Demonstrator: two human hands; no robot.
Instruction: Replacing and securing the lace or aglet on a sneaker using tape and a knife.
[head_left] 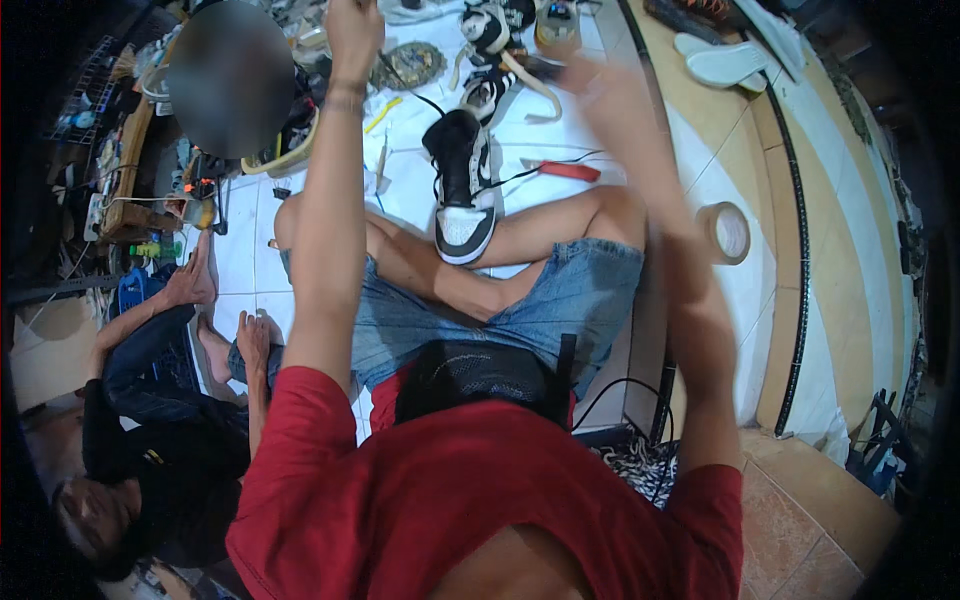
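A black, white and grey sneaker [466, 185] rests across my crossed legs, its toe toward me. My left hand [354, 35] is raised at the top edge with its fingers closed. A black shoelace [428, 101] runs from the sneaker up toward that hand. My right hand [597, 85] is up at the right, smeared by motion, so its fingers do not show. Another stretch of lace leads from the sneaker's right side toward my right wrist. Beneath it lies a red-handled tool [568, 171] on the white tiles.
More black-and-white shoes [488, 95] lie beyond the sneaker, beside a jar [557, 28]. A tape roll [729, 233] and pale soles [718, 62] are on the raised step at right. Another person [180, 430] sits at left, near a cluttered wooden shelf [130, 180].
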